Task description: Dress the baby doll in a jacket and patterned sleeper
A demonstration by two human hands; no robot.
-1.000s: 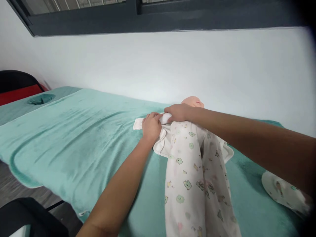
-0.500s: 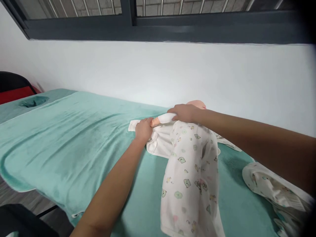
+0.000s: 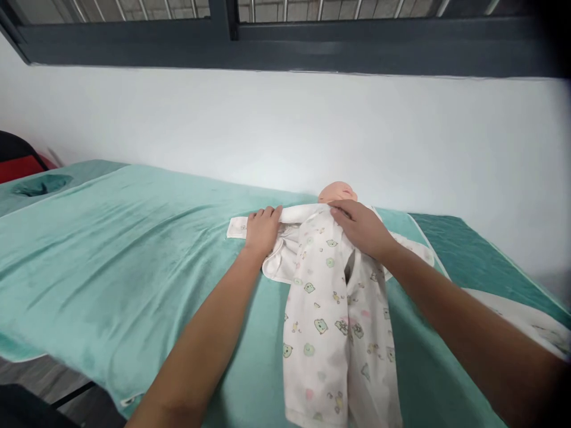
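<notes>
Now my left hand (image 3: 263,229) covers the romper (image 3: 330,309) sleeve, grip unclear; right hand (image 3: 363,229) lies flat on its chest, fingers spread.

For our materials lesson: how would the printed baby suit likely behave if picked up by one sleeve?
Probably floppy: the suit drapes in soft folds over the doll. Likely light, since the thin cloth lies flat. Unlikely to slide on the fuzzy blanket.

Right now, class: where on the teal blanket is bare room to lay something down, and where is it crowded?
Free: the teal blanket left of the left hand, from wall to near edge. Crowded: the middle, where the right hand and printed suit cover the doll; another garment lies far right.
</notes>
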